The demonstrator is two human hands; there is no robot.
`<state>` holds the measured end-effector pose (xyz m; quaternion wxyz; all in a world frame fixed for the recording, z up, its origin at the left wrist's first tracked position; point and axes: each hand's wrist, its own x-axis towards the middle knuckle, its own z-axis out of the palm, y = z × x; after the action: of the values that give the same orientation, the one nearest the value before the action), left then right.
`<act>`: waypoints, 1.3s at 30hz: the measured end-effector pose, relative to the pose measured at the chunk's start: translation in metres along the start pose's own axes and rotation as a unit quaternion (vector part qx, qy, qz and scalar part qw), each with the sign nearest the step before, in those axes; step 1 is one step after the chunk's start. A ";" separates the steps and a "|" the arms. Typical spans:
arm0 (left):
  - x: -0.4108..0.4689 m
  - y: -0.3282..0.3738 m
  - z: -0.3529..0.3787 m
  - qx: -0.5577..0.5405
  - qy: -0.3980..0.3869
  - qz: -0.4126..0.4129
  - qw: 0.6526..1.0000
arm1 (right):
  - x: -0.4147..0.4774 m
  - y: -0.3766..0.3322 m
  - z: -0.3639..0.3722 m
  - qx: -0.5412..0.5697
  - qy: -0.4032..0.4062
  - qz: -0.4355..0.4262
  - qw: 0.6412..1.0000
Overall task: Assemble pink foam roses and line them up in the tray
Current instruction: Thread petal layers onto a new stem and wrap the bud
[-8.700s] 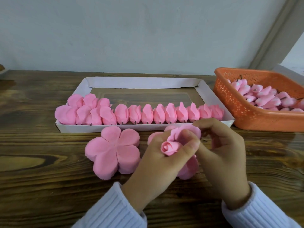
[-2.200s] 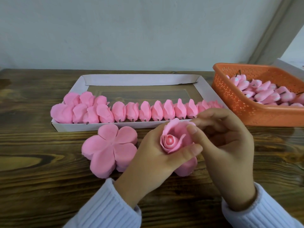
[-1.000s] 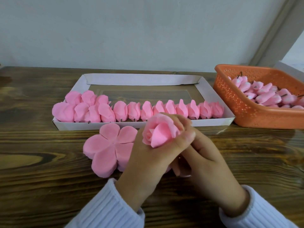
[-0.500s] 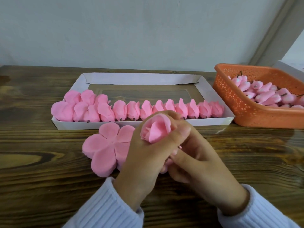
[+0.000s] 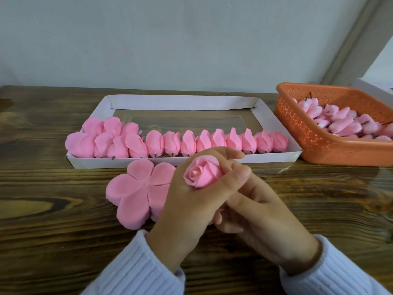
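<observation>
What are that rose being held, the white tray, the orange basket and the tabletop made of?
Rose: looks like soft matte pink foam, with thick petals curling smoothly.
Tray: probably thin white cardboard, its walls folded flat at the corners.
Basket: seems moulded orange plastic, with perforated walls.
Table: dark wood grain with a slight sheen; solid wood or laminate, I cannot tell.

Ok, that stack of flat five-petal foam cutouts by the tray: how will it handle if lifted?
Probably light and floppy: the petal stack looks like the same foam curled round the rose in the left hand. Its layers may slide apart if pushed. Lying flat, it should not roll.
</observation>
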<state>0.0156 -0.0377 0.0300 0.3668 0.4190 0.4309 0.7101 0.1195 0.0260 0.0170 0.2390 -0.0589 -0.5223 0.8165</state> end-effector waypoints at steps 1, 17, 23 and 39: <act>0.000 0.001 0.000 0.002 -0.002 0.002 1.000 | 0.000 0.000 0.000 0.000 0.003 0.004 1.000; 0.002 -0.007 0.002 0.046 0.027 0.025 0.998 | 0.002 -0.003 0.000 -0.029 0.033 0.027 0.999; 0.007 -0.014 -0.003 0.290 0.111 0.191 0.931 | 0.004 -0.004 -0.007 -0.020 0.044 -0.014 0.999; 0.002 -0.017 0.001 0.430 0.039 0.332 0.839 | -0.001 -0.001 -0.001 -0.217 0.076 -0.125 0.965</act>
<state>0.0180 -0.0297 0.0156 -0.1249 0.6241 0.5422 0.5485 0.1206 0.0266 0.0172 0.3596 -0.1053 -0.6705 0.6403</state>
